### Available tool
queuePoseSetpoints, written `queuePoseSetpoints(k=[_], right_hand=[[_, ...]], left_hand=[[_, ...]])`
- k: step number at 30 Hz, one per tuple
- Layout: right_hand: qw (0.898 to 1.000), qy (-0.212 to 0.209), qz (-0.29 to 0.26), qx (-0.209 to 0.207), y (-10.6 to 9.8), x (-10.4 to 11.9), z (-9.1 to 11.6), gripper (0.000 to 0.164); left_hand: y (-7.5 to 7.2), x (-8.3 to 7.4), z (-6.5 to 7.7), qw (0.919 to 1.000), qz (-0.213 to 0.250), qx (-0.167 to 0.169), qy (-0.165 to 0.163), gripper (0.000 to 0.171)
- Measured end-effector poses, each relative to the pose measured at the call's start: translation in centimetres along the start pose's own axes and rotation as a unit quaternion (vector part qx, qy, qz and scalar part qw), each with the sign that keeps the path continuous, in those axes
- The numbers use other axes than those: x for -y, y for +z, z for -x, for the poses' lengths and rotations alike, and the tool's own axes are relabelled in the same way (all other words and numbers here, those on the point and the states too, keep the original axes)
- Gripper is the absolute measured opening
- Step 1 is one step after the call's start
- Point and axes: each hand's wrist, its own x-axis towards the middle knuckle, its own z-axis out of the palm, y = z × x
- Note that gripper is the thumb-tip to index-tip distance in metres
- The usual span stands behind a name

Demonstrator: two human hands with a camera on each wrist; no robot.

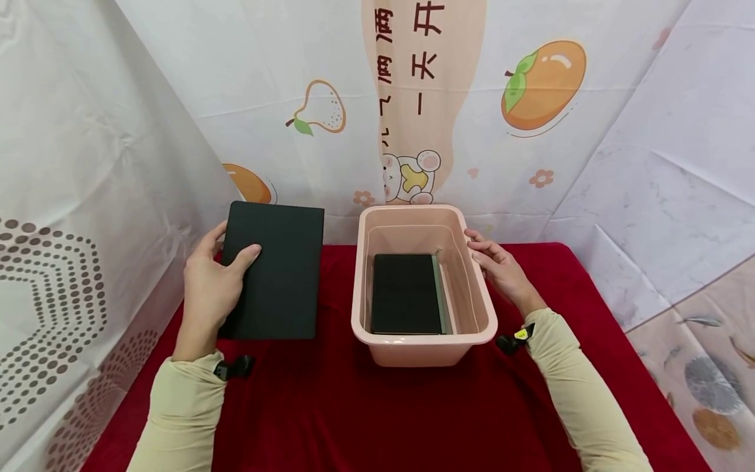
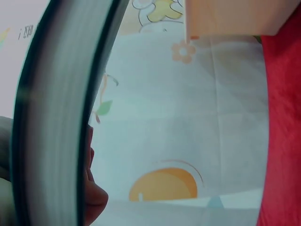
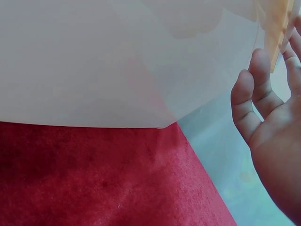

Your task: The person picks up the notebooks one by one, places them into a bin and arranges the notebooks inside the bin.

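Observation:
My left hand (image 1: 212, 282) holds a thick black hardcover book (image 1: 277, 275) upright at the left, with the thumb across its cover and the other fingers behind it. In the left wrist view, the book's page edges (image 2: 56, 117) show between dark covers, with fingertips (image 2: 96, 200) past one cover. A pink plastic bin (image 1: 425, 339) stands to the right of this book. Inside it lies another black book (image 1: 407, 295), with a grey-green edge (image 1: 440, 295) showing along its right side. My right hand (image 1: 501, 269) grips the bin's right rim with bent fingers.
The bin stands on a red cloth (image 1: 377, 419) that covers the table. Behind it hangs a white curtain (image 1: 236, 78) with fruit prints, and more curtains close off both sides. A small black wrist camera (image 1: 236, 368) is strapped at each sleeve.

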Motion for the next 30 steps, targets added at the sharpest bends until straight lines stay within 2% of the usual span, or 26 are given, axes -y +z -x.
queuePoseSetpoints(k=[11, 17, 30], right_hand=[[1.0, 0.003, 0.002, -0.003, 0.0, 0.0, 0.1, 0.025], [1.0, 0.006, 0.005, -0.004, 0.0, -0.1, 0.0, 0.025], [1.0, 0.007, -0.002, -0.009, -0.1, -0.1, -0.1, 0.025]], left_hand=[[1.5, -2.6, -0.5, 0.999, 0.007, -0.011, 0.043, 0.07], [2.1, -3.6, -0.9, 0.9987, 0.009, 0.0, 0.051, 0.071], [3.6, -5.7, -1.7, 0.9973, 0.038, 0.001, 0.063, 0.068]])
